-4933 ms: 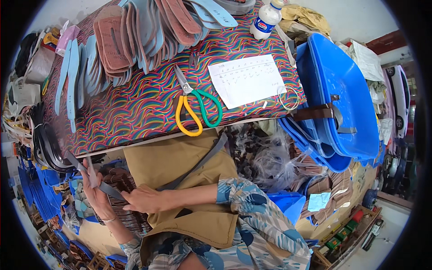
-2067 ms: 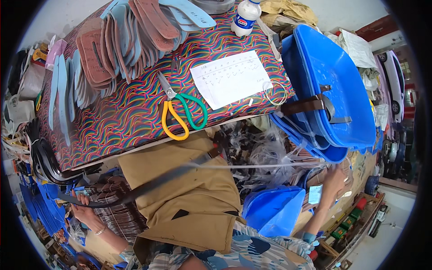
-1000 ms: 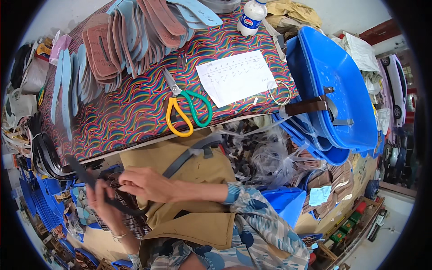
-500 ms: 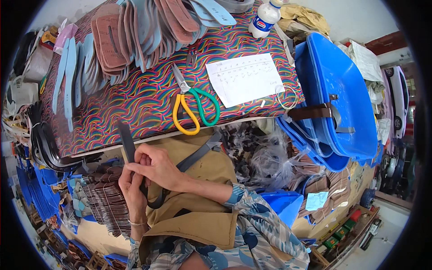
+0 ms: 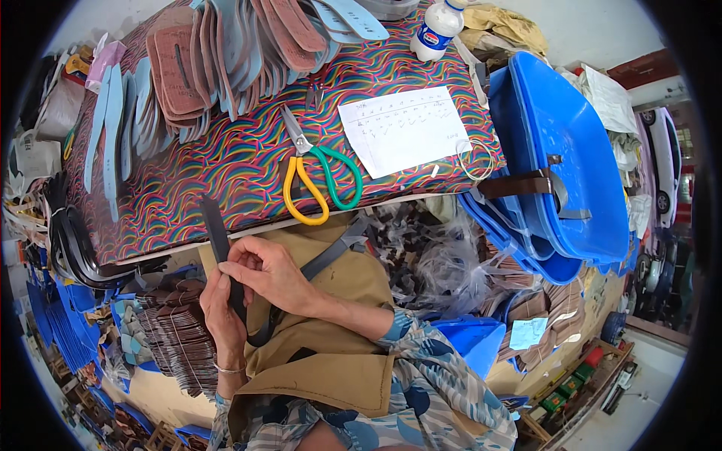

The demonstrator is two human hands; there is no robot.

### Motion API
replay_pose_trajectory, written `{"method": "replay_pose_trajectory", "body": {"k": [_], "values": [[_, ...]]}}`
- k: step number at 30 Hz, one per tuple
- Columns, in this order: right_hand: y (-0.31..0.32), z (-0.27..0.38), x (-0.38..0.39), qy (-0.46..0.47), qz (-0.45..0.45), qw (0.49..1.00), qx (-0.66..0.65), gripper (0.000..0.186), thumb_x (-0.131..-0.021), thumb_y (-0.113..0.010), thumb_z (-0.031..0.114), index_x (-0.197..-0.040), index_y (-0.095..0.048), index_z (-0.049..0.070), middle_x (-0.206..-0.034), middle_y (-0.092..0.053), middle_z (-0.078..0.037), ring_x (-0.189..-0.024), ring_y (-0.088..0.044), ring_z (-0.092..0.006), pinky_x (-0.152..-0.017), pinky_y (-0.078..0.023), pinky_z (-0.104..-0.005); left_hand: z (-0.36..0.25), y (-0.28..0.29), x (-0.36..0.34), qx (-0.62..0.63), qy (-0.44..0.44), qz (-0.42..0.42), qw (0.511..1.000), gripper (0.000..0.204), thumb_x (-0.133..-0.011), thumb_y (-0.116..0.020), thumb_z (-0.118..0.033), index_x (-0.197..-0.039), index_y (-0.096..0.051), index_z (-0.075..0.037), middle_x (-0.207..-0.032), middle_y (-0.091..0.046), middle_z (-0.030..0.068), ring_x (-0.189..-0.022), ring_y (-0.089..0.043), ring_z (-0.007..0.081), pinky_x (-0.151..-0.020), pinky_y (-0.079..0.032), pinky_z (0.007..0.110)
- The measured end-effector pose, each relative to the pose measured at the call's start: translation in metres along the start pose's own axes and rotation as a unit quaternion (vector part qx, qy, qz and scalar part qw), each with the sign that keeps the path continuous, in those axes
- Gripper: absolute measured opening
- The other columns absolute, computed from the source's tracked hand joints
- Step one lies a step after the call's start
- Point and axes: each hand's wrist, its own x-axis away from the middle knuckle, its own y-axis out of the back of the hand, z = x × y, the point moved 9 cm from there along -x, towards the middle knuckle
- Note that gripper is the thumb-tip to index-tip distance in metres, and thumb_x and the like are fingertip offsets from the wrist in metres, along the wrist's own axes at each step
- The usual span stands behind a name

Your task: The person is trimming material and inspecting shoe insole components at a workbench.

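My left hand (image 5: 222,312) and my right hand (image 5: 267,274) are close together over my lap, both closed on a dark flat strap (image 5: 217,227). The strap's free end points up across the table edge, and the rest loops over the khaki apron (image 5: 342,293) on my lap. My right thumb and fingers pinch it just above my left hand. Beyond them, yellow-and-green scissors (image 5: 308,169) lie on the patterned table (image 5: 195,195), beside a handwritten paper sheet (image 5: 398,131).
Rows of pink and pale-blue cut pieces (image 5: 188,68), a white-capped bottle (image 5: 436,34) and black straps (image 5: 68,233) lie above. Stacked blue tubs (image 5: 571,173) stand right. Below the table are bundled brown pieces (image 5: 173,338), tangled clear plastic (image 5: 451,255) and another blue bin (image 5: 466,338).
Earlier my right hand reached far right pulling a pale strand; it has come back beside my left hand. The dark strap's end has swung rightward and more upright. The pale strand is no longer stretched.
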Motion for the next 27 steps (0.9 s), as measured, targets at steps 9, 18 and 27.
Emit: {"method": "replay_pose_trajectory", "body": {"k": [9, 18, 27], "values": [[0.001, -0.002, -0.001, -0.026, 0.036, 0.999, -0.002, 0.014, -0.095, -0.059, 0.010, -0.096, -0.058, -0.004, -0.073, -0.061, -0.004, -0.055, -0.059, -0.0081, -0.050, -0.047, -0.0227, 0.000, 0.002, -0.003, -0.008, 0.001, -0.028, 1.000, 0.027, -0.101, -0.047, -0.021, -0.104, -0.060, 0.003, -0.072, -0.054, -0.0005, -0.061, -0.047, 0.0060, -0.055, -0.035, 0.021], [0.006, -0.003, -0.002, -0.019, 0.015, 1.000, -0.010, 0.013, -0.095, -0.056, 0.008, -0.097, -0.059, -0.005, -0.071, -0.060, -0.004, -0.056, -0.059, -0.0090, -0.052, -0.048, -0.0237, 0.002, -0.002, -0.008, -0.004, -0.001, -0.026, 1.000, 0.026, -0.102, -0.049, -0.022, -0.095, -0.062, -0.001, -0.067, -0.052, -0.0022, -0.058, -0.045, 0.0048, -0.053, -0.033, 0.020], [0.013, -0.003, -0.005, -0.025, 0.028, 0.992, -0.121, 0.009, -0.093, -0.057, 0.004, -0.092, -0.058, -0.005, -0.072, -0.057, -0.004, -0.052, -0.060, -0.0108, -0.044, -0.049, -0.0239, 0.009, -0.001, -0.013, 0.022, 0.002, -0.020, 1.000, 0.024, -0.101, -0.049, -0.020, -0.093, -0.062, -0.001, -0.074, -0.058, -0.0004, -0.060, -0.048, 0.0049, -0.052, -0.034, 0.020]]}}
